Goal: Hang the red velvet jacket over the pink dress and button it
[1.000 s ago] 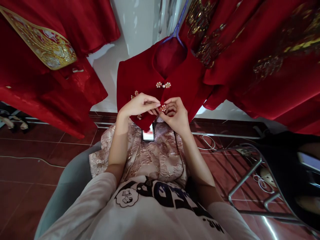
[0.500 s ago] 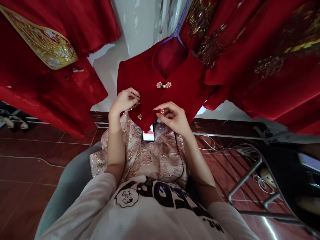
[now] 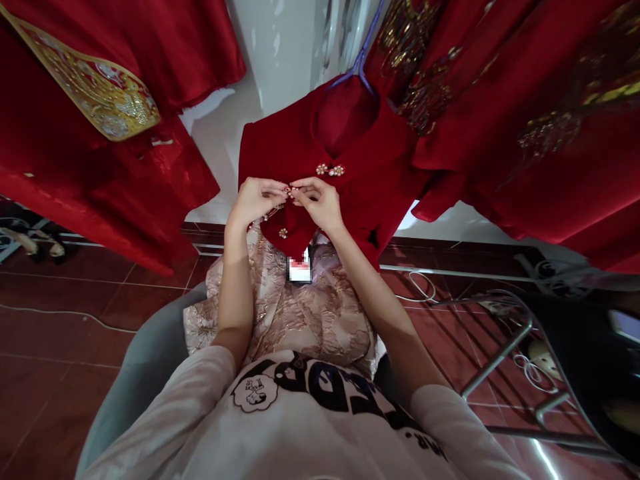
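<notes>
Your left hand [image 3: 257, 199] and right hand [image 3: 320, 203] meet fingertip to fingertip on the front flap of the hanging red jacket [image 3: 370, 167], just below its fastened pearl clasp [image 3: 329, 171], apparently pinching a small clasp together.

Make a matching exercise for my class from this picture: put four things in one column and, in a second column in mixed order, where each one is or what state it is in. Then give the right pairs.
Column one:
1. red jacket
2. pearl flower clasp
3. hands: left hand, right hand
4. pink brocade garment

Column two:
A. lying across the person's lap
B. hanging on a blue hanger
C. fastened, just below the collar
D. pinching together at the jacket's front flap

Pairs: 1-B, 2-C, 3-D, 4-A
</notes>
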A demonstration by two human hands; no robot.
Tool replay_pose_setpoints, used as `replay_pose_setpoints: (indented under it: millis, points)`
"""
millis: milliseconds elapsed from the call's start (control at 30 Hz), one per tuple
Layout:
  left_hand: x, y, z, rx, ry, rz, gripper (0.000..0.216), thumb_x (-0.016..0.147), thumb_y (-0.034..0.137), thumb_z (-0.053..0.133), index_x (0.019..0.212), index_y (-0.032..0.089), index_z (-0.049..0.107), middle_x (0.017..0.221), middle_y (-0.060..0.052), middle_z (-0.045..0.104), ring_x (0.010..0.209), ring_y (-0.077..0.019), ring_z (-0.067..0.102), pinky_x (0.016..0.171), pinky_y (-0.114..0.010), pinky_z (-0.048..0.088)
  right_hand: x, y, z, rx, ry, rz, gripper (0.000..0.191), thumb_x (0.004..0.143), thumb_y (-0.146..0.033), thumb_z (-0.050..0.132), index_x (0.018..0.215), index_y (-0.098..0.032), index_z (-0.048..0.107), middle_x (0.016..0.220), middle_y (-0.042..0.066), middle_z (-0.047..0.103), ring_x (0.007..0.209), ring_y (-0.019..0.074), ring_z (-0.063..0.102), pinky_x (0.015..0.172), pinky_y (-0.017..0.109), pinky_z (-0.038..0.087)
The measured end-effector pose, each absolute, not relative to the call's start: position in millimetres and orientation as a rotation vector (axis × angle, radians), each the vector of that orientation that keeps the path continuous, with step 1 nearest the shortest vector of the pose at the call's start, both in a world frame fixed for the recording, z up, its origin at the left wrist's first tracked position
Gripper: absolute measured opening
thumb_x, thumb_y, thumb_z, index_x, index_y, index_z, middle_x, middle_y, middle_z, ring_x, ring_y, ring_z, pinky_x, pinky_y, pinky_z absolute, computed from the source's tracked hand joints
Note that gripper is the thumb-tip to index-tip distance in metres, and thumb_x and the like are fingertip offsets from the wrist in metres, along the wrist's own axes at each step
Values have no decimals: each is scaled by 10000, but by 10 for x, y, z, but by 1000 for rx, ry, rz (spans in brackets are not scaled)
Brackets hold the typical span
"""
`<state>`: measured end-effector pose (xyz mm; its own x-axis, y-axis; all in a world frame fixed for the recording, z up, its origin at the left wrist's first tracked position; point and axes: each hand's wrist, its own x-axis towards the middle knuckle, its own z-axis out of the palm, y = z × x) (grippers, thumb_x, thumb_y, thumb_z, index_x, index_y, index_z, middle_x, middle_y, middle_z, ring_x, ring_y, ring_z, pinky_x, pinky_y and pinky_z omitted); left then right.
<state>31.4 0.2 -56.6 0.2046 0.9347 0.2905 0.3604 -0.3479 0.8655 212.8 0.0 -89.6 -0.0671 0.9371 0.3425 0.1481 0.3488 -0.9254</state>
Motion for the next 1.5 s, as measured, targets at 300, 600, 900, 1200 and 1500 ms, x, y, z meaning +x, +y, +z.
replay_pose_setpoints:
  millis: [300,600,900,1200,1500]
  points:
    - [387,31,-614,1844,1318,1214,204,787,98,773,974,132,848,1002,-102,835,950,-231,799,948,-366,643,2021,-131,-801,-1141,-1585,561,126,904,-162,664,1019,-210,640,978,37,729,861,147,682,881,301,618]
    - [370,-27,-577,1968,1386,1251,134,810,129,763,903,173,849,932,-72,837,890,-203,793,918,-323,636,1964,-145,-839,-1163,-1538,525,94,913,-170,633,991,-220,621,1023,56,715,848,153,663,788,294,623]
    - [239,73,-680,1818,1284,1082,184,749,95,782,914,157,729,869,-71,813,774,-179,787,780,-298,648,2154,-218,-838,-1108,-1578,784,135,930,-282,660,1051,-225,645,1006,41,756,904,170,748,824,312,655]
    - [225,67,-762,1763,1084,163,41,665,186,773,702,205,773,653,-36,764,511,-151,722,499,-186,538,2866,-776,-942,-1296,-1555,997,211,877,-376,701,963,-186,730,812,36,756,635,154,734,578,290,625]
    - [393,37,-718,1851,1194,111,182,567,81,743,647,232,803,636,-14,753,551,-152,697,517,-205,551,2784,-719,-1083,-1578,-1760,592,194,756,-197,833,850,-203,664,628,-39,622,601,151,617,649,295,490]
